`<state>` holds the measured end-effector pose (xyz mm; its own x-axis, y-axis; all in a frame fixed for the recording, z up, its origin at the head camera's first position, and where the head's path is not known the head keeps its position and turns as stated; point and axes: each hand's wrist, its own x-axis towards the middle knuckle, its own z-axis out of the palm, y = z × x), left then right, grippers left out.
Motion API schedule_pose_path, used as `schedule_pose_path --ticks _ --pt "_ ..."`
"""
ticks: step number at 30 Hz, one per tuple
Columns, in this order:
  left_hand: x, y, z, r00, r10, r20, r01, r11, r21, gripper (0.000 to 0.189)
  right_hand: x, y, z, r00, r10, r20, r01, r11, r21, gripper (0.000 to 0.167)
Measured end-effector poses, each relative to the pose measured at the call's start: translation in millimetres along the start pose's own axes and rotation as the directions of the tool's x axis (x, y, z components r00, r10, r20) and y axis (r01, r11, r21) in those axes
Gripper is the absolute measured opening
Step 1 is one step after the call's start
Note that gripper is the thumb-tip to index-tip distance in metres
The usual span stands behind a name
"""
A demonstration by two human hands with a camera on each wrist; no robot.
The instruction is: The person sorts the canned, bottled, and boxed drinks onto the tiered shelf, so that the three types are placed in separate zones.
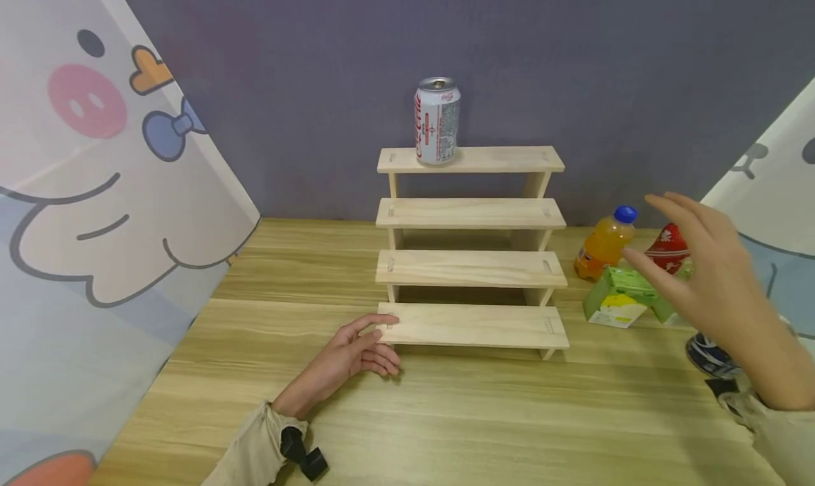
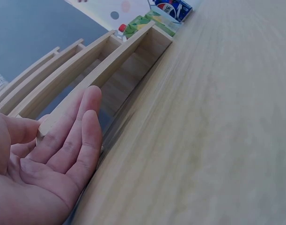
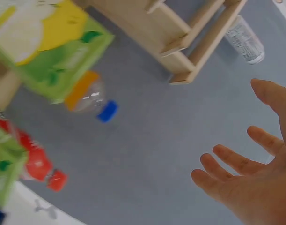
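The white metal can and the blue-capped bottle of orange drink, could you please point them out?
White metal can [image 1: 436, 125], head view: middle of its printed side.
Blue-capped bottle of orange drink [image 1: 604, 245], head view: body below the cap.

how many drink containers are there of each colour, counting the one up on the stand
White can: 1
Green cartons: 2
Orange bottle: 1
Red bottle: 1
Blue container, partly hidden: 1
Total: 6
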<state>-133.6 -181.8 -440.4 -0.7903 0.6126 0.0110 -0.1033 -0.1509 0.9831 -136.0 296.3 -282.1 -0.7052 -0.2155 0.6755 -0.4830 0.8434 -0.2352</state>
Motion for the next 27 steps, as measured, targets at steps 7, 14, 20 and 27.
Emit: schedule_pose_path --ticks 7,14,20,27 --pt "-0.6 -1.2 0.5 1.000 -0.003 -0.018 0.004 1.000 0.011 0.044 -32.9 27 3 0.997 0.069 -0.022 -0.070 0.997 -0.044 0.062" --pt "-0.8 -1.8 1.6 0.999 -0.015 -0.040 0.016 0.999 0.029 0.044 -61.1 54 5 0.992 0.102 -0.079 -0.106 0.993 -0.049 0.066" --pt "-2.1 -1.4 2.6 0.999 -0.018 -0.038 0.019 0.999 0.041 0.044 -87.4 71 4 0.962 0.259 -0.086 -0.269 0.954 -0.132 0.073" --pt "-1.2 -1.4 2.7 1.000 -0.019 -0.021 0.020 0.999 0.038 0.044 -111.9 82 5 0.917 0.371 -0.145 -0.393 0.903 -0.171 0.094"
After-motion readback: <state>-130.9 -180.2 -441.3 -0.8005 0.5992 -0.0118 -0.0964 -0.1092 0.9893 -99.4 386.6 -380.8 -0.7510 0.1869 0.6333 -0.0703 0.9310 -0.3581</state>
